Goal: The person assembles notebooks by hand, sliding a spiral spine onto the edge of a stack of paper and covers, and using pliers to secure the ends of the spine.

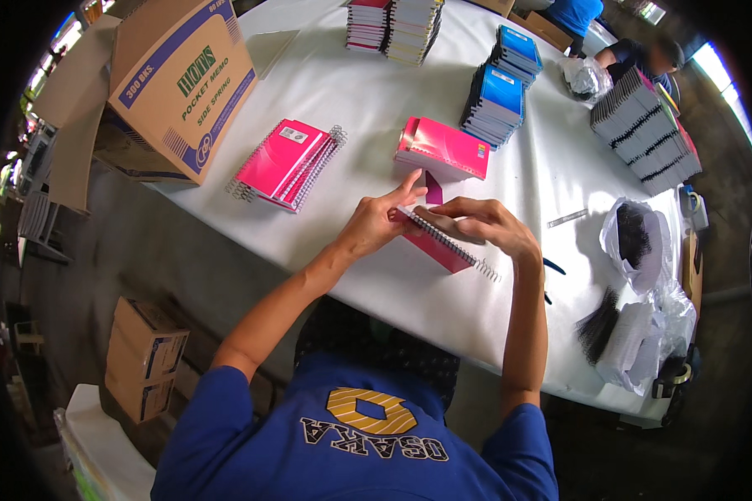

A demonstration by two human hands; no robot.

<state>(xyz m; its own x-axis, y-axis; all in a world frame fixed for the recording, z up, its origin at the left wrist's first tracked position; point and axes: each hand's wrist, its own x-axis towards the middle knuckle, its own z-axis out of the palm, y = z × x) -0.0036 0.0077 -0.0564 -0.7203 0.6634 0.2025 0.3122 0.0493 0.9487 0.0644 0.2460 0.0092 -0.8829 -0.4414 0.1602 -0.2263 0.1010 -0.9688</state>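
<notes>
Pink notebook (437, 253) in hand

The left grip (371, 225) pinches its left end; the right grip (497, 224) curls over its wire coil (458, 247), pinching or not I can't tell. Just beyond both, a pink stack (444, 152) sits on the bench (326, 92); farther, piled blue notebooks (498, 90).

Bindery-like workshop: stacked spiral notebooks (277, 163), large carton (180, 88), white-covered worktable (359, 92), co-worker (635, 60).
</notes>
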